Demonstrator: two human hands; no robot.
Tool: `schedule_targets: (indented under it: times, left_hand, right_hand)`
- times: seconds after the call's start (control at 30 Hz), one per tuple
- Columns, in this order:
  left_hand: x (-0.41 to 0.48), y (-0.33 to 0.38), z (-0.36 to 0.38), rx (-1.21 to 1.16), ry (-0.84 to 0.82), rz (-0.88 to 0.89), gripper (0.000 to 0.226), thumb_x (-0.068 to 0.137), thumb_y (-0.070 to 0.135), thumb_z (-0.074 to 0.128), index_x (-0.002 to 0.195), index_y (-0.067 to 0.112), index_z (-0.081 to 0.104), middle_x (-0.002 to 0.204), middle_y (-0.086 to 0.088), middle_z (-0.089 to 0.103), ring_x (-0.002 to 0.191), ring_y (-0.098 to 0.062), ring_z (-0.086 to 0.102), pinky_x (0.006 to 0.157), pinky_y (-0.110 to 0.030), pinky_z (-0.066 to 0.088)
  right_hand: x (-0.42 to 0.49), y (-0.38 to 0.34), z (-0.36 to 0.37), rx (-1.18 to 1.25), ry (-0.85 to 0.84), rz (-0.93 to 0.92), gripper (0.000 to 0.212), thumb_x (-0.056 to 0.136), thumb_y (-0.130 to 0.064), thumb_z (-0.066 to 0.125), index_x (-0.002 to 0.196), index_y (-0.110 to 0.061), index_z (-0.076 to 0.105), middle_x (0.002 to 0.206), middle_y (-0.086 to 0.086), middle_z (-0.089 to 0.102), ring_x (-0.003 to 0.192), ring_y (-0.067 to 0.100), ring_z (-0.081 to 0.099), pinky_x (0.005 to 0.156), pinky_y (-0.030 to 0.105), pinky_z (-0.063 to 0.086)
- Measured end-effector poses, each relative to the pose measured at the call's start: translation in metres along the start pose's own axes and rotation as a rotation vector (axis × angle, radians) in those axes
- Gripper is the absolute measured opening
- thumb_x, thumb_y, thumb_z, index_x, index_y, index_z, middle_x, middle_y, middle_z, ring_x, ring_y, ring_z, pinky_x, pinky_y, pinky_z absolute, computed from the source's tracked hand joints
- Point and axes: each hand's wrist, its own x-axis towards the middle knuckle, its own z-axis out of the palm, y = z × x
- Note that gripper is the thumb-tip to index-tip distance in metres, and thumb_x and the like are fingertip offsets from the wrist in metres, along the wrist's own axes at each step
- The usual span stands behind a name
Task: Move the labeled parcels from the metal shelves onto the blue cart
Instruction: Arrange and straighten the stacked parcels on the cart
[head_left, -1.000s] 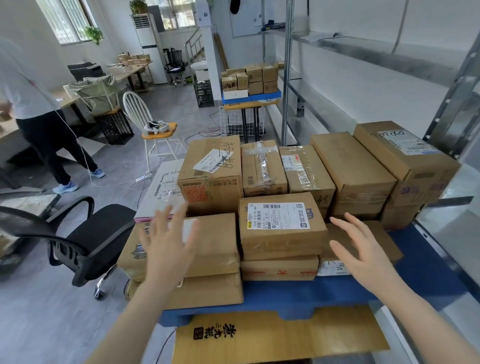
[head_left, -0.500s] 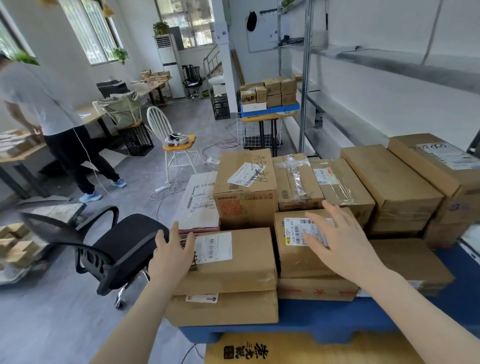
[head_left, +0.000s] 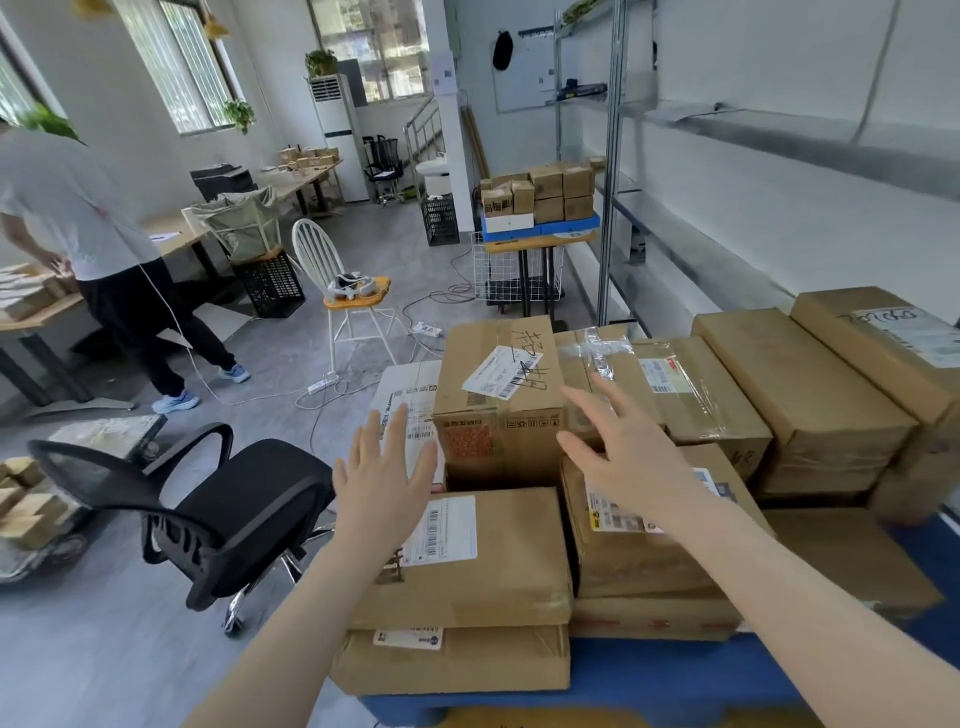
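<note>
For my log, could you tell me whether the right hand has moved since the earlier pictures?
Yes. The right hand has moved forward: its fingers, earlier on the front parcel's white label, now over the taped parcel behind.

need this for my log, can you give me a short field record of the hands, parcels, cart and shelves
left hand: fingers straight, holding nothing, left of the tall parcel
right hand: fingers spread, holding nothing, over the near right parcel
parcels: cardboard, stacked closely on the blue cart
metal shelves: at right, along the wall
person: standing far left
</note>
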Motion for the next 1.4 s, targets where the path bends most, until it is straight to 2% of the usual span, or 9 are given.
schedule_targets:
  times: [0.13, 0.27, 0.33, 0.47, 0.6, 0.83, 1.23, 1.3, 1.4]
  left_hand:
    - [0.033, 0.034, 0.006, -0.376, -0.102, -0.027, 0.055, 0.097, 0.051, 0.026, 0.149, 0.038, 0.015, 0.159, 0.003, 0.014, 0.146, -0.014, 0.009, 0.115, -0.053, 0.015]
    - [0.041, 0.041, 0.020, -0.394, -0.084, -0.031, 0.064, 0.092, 0.059, 0.022, 0.150, 0.034, 0.020, 0.160, 0.004, 0.015, 0.146, -0.017, 0.009, 0.117, -0.049, 0.015]
    - [0.042, 0.037, 0.024, -0.368, -0.060, -0.038, 0.072, 0.086, 0.066, 0.017, 0.150, 0.033, 0.021, 0.160, 0.004, 0.013, 0.146, -0.020, 0.010, 0.117, -0.050, 0.017]
    - [0.050, 0.034, 0.027, -0.365, -0.099, -0.045, 0.068, 0.083, 0.066, 0.017, 0.146, 0.041, 0.022, 0.160, 0.006, 0.009, 0.147, -0.016, 0.007, 0.116, -0.050, 0.019]
    - [0.055, 0.036, 0.029, -0.401, -0.111, -0.005, 0.053, 0.095, 0.053, 0.024, 0.146, 0.039, 0.028, 0.159, 0.009, 0.015, 0.144, -0.006, 0.011, 0.108, -0.028, 0.012]
    - [0.033, 0.035, 0.029, -0.408, -0.073, 0.048, 0.045, 0.101, 0.039, 0.030, 0.146, 0.036, 0.029, 0.157, 0.012, 0.021, 0.142, -0.004, 0.015, 0.105, -0.020, 0.011]
    - [0.021, 0.035, 0.018, -0.394, -0.153, 0.040, 0.050, 0.099, 0.044, 0.028, 0.148, 0.036, 0.021, 0.160, 0.009, 0.007, 0.145, -0.008, 0.007, 0.110, -0.029, 0.015]
    - [0.027, 0.047, 0.012, -0.250, -0.093, 0.114, 0.052, 0.096, 0.047, 0.023, 0.147, 0.036, 0.021, 0.161, 0.004, 0.002, 0.146, -0.017, 0.004, 0.116, -0.043, 0.014]
    - [0.033, 0.087, 0.003, -0.065, -0.033, 0.347, 0.059, 0.092, 0.057, 0.014, 0.149, 0.040, 0.015, 0.161, 0.003, 0.005, 0.147, -0.020, 0.000, 0.118, -0.046, 0.000]
  right_hand:
    - [0.046, -0.003, 0.004, 0.123, -0.055, -0.050, 0.055, 0.094, -0.050, 0.043, 0.145, -0.040, 0.025, 0.159, -0.008, 0.001, 0.139, 0.017, 0.026, 0.107, 0.037, 0.034]
    - [0.053, 0.006, 0.028, 0.177, -0.072, -0.130, 0.061, 0.092, -0.054, 0.044, 0.147, -0.042, 0.020, 0.157, -0.012, -0.017, 0.139, 0.001, -0.004, 0.108, 0.029, 0.012]
    - [0.056, 0.011, 0.036, 0.197, -0.059, -0.166, 0.063, 0.090, -0.061, 0.040, 0.146, -0.044, 0.018, 0.155, -0.016, -0.020, 0.134, -0.005, -0.011, 0.106, 0.028, 0.009]
    - [0.068, 0.013, 0.040, 0.247, -0.078, -0.063, 0.062, 0.088, -0.068, 0.031, 0.145, -0.046, 0.020, 0.157, -0.014, -0.017, 0.144, 0.010, 0.005, 0.107, 0.034, 0.019]
    - [0.072, 0.011, 0.041, 0.194, -0.114, -0.023, 0.058, 0.091, -0.064, 0.029, 0.145, -0.043, 0.023, 0.159, -0.009, -0.012, 0.143, 0.019, 0.018, 0.108, 0.039, 0.026]
    - [0.049, -0.006, 0.045, 0.194, -0.064, 0.029, 0.056, 0.094, -0.058, 0.032, 0.146, -0.039, 0.024, 0.158, -0.010, -0.017, 0.139, 0.016, 0.029, 0.101, 0.027, 0.028]
    - [0.033, -0.017, 0.034, 0.213, -0.051, 0.047, 0.057, 0.093, -0.061, 0.027, 0.146, -0.042, 0.019, 0.157, -0.012, -0.018, 0.143, 0.016, 0.019, 0.104, 0.028, 0.028]
    - [0.036, 0.000, 0.017, 0.189, 0.048, 0.040, 0.056, 0.092, -0.064, 0.024, 0.145, -0.045, 0.021, 0.157, -0.016, -0.012, 0.142, 0.013, 0.019, 0.099, 0.029, 0.030]
    - [0.043, 0.038, -0.005, 0.066, 0.098, 0.134, 0.052, 0.093, -0.058, 0.029, 0.143, -0.042, 0.029, 0.159, -0.010, -0.004, 0.144, 0.017, 0.015, 0.106, 0.038, 0.030]
